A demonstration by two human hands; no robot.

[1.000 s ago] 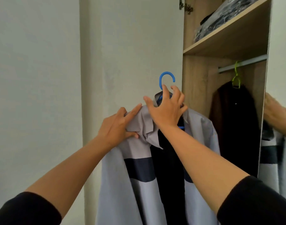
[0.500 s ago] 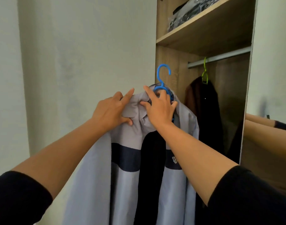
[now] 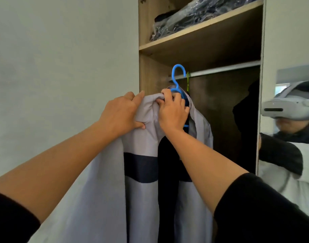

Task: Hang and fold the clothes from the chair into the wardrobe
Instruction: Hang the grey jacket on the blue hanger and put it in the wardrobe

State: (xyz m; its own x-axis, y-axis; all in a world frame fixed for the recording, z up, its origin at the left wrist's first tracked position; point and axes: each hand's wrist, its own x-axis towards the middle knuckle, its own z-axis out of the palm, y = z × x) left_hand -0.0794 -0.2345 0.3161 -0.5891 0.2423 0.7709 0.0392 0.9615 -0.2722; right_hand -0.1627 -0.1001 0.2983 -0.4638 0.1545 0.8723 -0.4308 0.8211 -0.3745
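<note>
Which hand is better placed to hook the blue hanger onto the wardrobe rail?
Probably the right hand: it grips the blue hanger just below the rail. The left hand holds the jacket's shoulder.

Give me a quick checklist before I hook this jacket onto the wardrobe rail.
1. Jacket sits on the blue hanger: ok, the collar is draped over it.
2. Grip on the hanger: ok, the right hand holds the collar bunched at the hanger's neck.
3. Shoulder supported: ok, the left hand grips the near shoulder fabric.
4. Hook free to catch: ok, it stands clear above the fingers.
5. Hook on the rail: not ok, it is not over the rail yet.
6. Free space on the rail: ok to the right of the green hanger; beside it, cannot tell.
</note>
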